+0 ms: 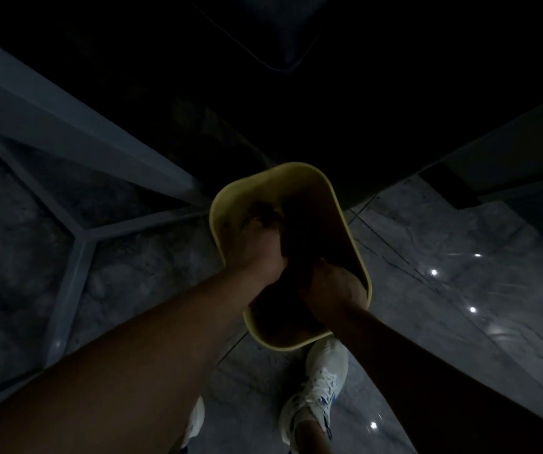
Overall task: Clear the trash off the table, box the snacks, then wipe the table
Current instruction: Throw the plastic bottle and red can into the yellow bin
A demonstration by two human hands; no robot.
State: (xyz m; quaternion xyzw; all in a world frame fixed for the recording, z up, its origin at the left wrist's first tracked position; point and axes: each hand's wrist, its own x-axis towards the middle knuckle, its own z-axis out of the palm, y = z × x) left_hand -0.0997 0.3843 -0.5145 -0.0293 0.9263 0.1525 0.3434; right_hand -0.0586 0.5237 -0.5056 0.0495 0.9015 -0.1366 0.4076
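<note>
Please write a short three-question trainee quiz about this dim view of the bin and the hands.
1. True or false: both hands reach into the yellow bin.
2. What stands on the marble floor just below the bin?
A. a broom
B. a white sneaker
C. a box
3. Fill in: what the left hand and right hand hold is ____.

Key
1. True.
2. B, the white sneaker.
3. Too dark to tell.
</note>
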